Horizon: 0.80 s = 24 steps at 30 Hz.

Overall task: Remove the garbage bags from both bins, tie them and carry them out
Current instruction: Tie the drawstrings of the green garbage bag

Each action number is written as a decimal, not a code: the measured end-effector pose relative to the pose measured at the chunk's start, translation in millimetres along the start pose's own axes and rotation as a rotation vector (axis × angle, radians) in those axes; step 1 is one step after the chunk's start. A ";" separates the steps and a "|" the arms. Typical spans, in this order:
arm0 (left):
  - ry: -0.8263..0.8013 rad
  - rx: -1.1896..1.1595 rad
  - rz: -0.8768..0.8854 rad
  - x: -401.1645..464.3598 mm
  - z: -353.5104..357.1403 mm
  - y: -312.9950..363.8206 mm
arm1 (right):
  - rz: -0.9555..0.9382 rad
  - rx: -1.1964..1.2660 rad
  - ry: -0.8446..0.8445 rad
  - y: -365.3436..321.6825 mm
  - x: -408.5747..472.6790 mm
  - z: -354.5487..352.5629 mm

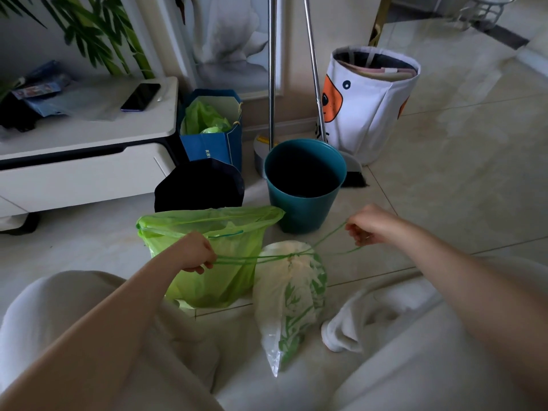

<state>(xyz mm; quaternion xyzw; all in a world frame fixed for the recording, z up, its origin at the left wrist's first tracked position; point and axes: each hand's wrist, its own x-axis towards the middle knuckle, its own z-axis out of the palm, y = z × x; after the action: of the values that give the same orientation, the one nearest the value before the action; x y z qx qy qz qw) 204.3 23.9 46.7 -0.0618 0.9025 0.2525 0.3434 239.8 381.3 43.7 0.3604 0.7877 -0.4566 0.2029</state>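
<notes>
This is a room in a home. The glossy pale tiled floor (444,188), a low white cabinet with a drawer (89,161) carrying a dark smartphone (141,97), a bamboo-print wall panel (98,34), a white fabric basket with a cartoon face (370,102) and metal broom handles (272,69) leaning by the wall all point to a household.

Thin translucent green plastic garbage bag (207,262), crinkled, slight sheen. Whitish leaf-printed plastic bag (289,298), filmy. Smooth matt teal plastic bin (305,185). Glossy pale floor tiles (459,173). Shiny metal broom poles (272,69). White cloth basket (367,105), matt.
</notes>
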 end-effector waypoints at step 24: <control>0.546 0.779 0.710 60.0 20.4 -17.3 | -0.920 -0.720 -0.190 -151.7 29.0 159.4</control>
<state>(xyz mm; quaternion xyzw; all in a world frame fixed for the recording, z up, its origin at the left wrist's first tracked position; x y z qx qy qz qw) 175.8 22.9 -12.6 0.3118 0.9498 -0.0231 -0.0092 104.9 205.4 32.0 -0.1524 0.9467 -0.2322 0.1632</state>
